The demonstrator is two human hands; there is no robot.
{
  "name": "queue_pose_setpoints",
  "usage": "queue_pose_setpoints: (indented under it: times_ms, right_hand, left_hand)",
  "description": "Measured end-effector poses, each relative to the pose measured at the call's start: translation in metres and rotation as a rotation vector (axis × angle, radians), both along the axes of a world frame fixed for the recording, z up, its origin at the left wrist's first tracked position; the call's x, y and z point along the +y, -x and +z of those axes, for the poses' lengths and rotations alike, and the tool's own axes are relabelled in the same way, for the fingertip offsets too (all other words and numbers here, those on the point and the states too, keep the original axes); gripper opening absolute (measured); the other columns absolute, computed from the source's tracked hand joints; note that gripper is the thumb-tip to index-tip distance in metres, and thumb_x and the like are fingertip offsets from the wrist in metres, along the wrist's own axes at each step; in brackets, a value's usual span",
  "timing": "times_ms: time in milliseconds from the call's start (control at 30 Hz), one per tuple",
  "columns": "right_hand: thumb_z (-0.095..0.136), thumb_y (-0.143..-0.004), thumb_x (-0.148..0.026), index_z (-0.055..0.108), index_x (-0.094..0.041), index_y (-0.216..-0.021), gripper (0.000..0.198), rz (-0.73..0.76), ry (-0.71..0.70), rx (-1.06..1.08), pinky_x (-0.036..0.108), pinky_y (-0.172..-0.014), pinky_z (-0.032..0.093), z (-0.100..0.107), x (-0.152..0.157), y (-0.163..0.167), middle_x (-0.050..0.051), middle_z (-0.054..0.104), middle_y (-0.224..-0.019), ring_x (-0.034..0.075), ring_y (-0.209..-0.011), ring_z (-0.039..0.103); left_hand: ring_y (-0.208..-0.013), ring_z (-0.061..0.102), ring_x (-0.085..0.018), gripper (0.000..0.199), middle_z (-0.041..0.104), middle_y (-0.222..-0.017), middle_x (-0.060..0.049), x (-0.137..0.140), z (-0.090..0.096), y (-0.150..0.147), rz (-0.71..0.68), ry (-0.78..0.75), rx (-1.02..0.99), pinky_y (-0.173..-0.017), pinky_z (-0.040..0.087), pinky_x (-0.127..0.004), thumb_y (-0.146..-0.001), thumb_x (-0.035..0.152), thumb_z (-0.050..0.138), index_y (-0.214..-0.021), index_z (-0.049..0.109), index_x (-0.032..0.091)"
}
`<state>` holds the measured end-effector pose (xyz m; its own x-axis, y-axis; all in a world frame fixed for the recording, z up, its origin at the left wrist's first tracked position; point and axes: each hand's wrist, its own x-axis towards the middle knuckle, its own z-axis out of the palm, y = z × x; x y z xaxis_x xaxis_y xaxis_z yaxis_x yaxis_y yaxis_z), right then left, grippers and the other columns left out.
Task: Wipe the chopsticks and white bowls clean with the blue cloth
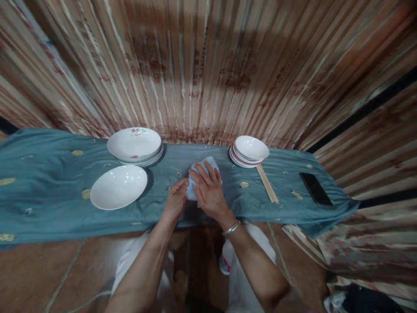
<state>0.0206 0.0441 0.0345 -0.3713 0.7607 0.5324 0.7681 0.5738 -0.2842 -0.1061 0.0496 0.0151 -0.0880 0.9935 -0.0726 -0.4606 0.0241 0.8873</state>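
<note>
A crumpled pale blue cloth point(212, 163) is between my two hands, over the middle of the table. My left hand point(176, 198) is closed on its left edge, thumb and fingers pinched together. Across the top of the cloth lies my right hand point(210, 191), its fingers slightly apart and curved over it, the thumb on the near left side. Whether a dish is under the cloth is hidden. Left of my hands, a white oval bowl point(119, 188) rests by itself. Behind that bowl is a stack of white plates point(134, 144), the top one with a floral pattern.
Small white bowls point(252, 148) are stacked at the back right, some with red rims. Several wooden chopsticks point(267, 183) lie in front of them. Further right is a black phone point(315, 188). A teal patterned cloth point(58, 187) covers the table; a pleated curtain point(202, 78) hangs behind.
</note>
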Motion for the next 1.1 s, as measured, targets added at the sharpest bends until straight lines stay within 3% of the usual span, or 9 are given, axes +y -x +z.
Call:
queue_pose_setpoints:
  times_ms: [233,500,700,933,1033,1100]
  right_hand:
    - [0.033,-0.098,-0.03,0.046,-0.023,-0.137,0.042,0.002,0.078,0.192,0.048,-0.114,0.024,-0.001,0.013,-0.005,0.006,0.045,-0.146,0.024,-0.143,0.025]
    - [0.034,-0.098,-0.034,0.053,-0.021,-0.131,0.041,0.042,0.202,0.548,0.041,-0.117,0.025,-0.007,0.027,-0.015,0.008,0.05,-0.141,0.018,-0.136,0.039]
    - [0.043,-0.092,-0.044,0.058,-0.023,-0.124,0.041,-0.003,0.387,0.883,0.037,-0.111,0.033,-0.019,0.036,-0.023,0.005,0.059,-0.131,0.019,-0.123,0.052]
    - [0.053,-0.082,-0.047,0.064,-0.022,-0.109,0.039,-0.062,0.653,1.285,0.037,-0.098,0.045,-0.05,0.051,-0.031,0.003,0.069,-0.11,0.021,-0.105,0.06]
    - [0.053,-0.082,-0.047,0.063,-0.021,-0.106,0.037,-0.031,0.652,1.358,0.036,-0.092,0.049,-0.06,0.053,-0.03,0.003,0.07,-0.104,0.02,-0.098,0.063]
    - [0.049,-0.084,-0.047,0.063,-0.019,-0.107,0.038,-0.028,0.555,1.28,0.036,-0.087,0.051,-0.063,0.054,-0.03,0.005,0.071,-0.103,0.02,-0.095,0.065]
  left_hand:
    - [-0.055,0.053,-0.011,0.026,0.064,-0.061,0.0,-0.001,0.002,-0.001,-0.048,-0.02,-0.077,-0.054,0.041,-0.024,-0.062,0.039,0.077,-0.071,0.068,0.016]
    - [-0.06,0.055,-0.015,0.023,0.063,-0.063,0.0,-0.002,-0.003,0.0,-0.057,0.026,-0.096,-0.058,0.042,-0.025,-0.065,0.038,0.075,-0.073,0.066,0.017]
    - [-0.066,0.058,-0.015,0.026,0.065,-0.068,-0.001,-0.003,-0.004,0.001,-0.012,0.075,-0.121,-0.068,0.045,-0.027,-0.061,0.037,0.079,-0.073,0.067,0.017]
    - [-0.072,0.062,-0.017,0.031,0.067,-0.07,-0.001,-0.007,0.002,0.001,-0.008,0.087,-0.108,-0.074,0.047,-0.028,-0.059,0.04,0.08,-0.072,0.065,0.016]
    - [-0.072,0.063,-0.018,0.033,0.067,-0.067,-0.002,-0.009,0.005,-0.002,-0.011,0.072,-0.089,-0.07,0.048,-0.028,-0.06,0.045,0.079,-0.069,0.064,0.016]
    - [-0.07,0.063,-0.018,0.035,0.067,-0.064,-0.002,-0.01,0.004,-0.005,0.0,0.055,-0.069,-0.064,0.047,-0.027,-0.06,0.048,0.078,-0.067,0.065,0.016]
